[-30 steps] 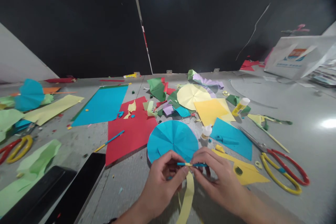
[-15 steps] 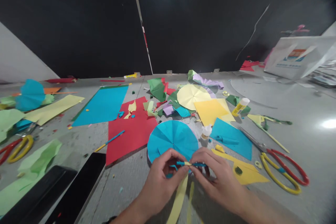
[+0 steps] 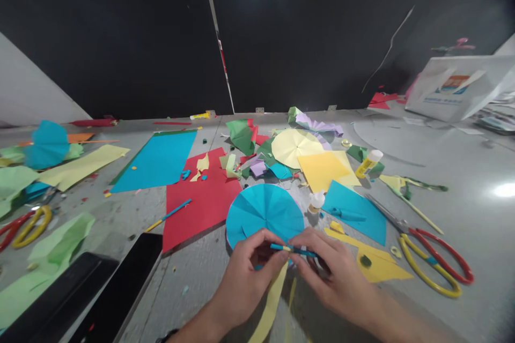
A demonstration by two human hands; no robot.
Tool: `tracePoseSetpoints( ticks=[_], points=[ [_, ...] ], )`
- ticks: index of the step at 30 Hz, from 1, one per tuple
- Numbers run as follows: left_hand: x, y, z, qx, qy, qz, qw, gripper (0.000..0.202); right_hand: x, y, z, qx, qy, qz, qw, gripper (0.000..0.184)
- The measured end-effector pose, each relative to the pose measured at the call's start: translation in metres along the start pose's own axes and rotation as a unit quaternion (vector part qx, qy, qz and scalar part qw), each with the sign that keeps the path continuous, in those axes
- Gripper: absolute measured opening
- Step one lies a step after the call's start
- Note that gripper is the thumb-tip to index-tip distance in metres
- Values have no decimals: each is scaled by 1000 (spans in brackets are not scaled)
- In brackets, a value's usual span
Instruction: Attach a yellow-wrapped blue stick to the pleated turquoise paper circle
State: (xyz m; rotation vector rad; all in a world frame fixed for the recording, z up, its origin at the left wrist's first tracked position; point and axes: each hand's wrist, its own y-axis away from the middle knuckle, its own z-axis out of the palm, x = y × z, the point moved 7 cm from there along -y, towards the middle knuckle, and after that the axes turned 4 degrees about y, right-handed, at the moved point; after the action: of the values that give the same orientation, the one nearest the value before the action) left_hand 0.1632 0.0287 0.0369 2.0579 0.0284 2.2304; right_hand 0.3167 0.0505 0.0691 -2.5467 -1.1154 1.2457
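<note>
My left hand (image 3: 246, 278) and my right hand (image 3: 336, 276) meet just in front of a pleated blue paper circle (image 3: 264, 214). Between their fingertips they pinch a thin rolled blue paper stick (image 3: 300, 251). A pale yellow paper strip (image 3: 269, 305) is wound around the stick near its left end and hangs down between my wrists. A small glue bottle (image 3: 315, 204) stands just right of the blue circle.
Red-and-yellow scissors (image 3: 432, 260) lie at the right, another pair (image 3: 24, 226) at the far left. Red (image 3: 201, 201), blue (image 3: 159, 161) and yellow (image 3: 325, 169) sheets, a yellow pleated circle (image 3: 293, 146), a glue stick (image 3: 368, 163) and scraps cover the grey table. A black object (image 3: 100, 292) lies front left.
The hanging yellow strip has swung leftwards under my left hand. The blue stick has tilted slightly, right end lower. Both hands stay in the same place.
</note>
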Motion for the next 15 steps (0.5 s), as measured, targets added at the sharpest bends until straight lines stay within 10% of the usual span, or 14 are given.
tracePoseSetpoints(
  ticks=[15],
  points=[
    [-2, 0, -5, 30, -22, -6, 999, 25, 8, -9, -23, 109, 72, -21, 991, 10]
  ],
)
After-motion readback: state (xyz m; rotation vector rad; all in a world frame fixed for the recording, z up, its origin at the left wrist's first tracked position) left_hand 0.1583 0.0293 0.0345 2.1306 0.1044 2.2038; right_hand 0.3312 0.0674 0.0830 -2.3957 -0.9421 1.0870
